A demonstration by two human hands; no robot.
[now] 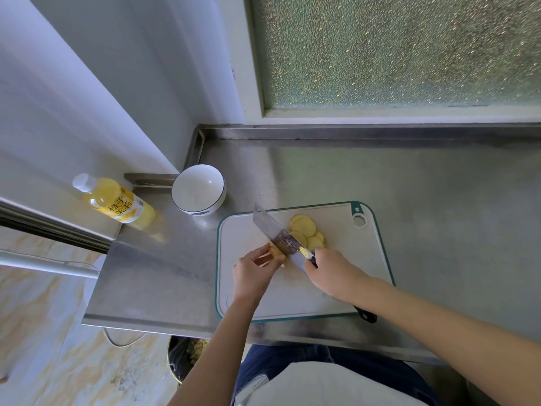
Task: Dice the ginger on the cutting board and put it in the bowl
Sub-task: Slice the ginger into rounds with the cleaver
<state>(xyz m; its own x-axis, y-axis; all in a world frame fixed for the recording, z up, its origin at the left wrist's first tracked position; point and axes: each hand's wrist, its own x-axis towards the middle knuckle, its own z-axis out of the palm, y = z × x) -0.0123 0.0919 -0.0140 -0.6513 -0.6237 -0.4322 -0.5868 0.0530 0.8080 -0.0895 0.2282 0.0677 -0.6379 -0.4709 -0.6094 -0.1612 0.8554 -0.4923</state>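
A white cutting board (345, 276) with a green rim lies on the steel counter. Several yellow ginger slices (304, 230) lie overlapping near its far side. My left hand (254, 271) pinches a small ginger piece (275, 252) against the board, fingers curled. My right hand (330, 273) grips the handle of a cleaver (275, 232); its blade stands right next to the left fingers, over the held piece. An empty white bowl (199, 189) with a dark rim line sits on the counter beyond the board's left corner.
A bottle of yellow drink (117, 202) stands left of the bowl near the counter's edge. The steel counter (424, 186) runs right and back to a frosted window. A bin (184, 358) with scraps sits on the floor below the front edge.
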